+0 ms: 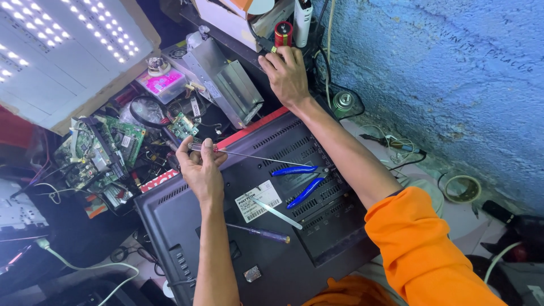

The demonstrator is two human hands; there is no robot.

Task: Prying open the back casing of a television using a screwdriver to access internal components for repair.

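A black television back panel (198, 215) lies face down in front of me. My left hand (201, 167) is closed on the handle of a long thin screwdriver (266, 160) whose shaft runs right across the panel. My right hand (288, 72) reaches up to the shelf edge, fingers at a red cylindrical object (283, 33). Blue-handled pliers (300, 181) lie open on the panel. A second screwdriver (260, 233) with a dark purple handle and a thin metal tool (279, 214) rest near the white label (258, 200).
Green circuit boards (107, 148) and loose wires crowd the left. A metal chassis box (226, 85) stands behind the panel. A lit LED panel (62, 45) leans at upper left. The rough blue wall (442, 73) runs along the right, with a tape roll (460, 188) below it.
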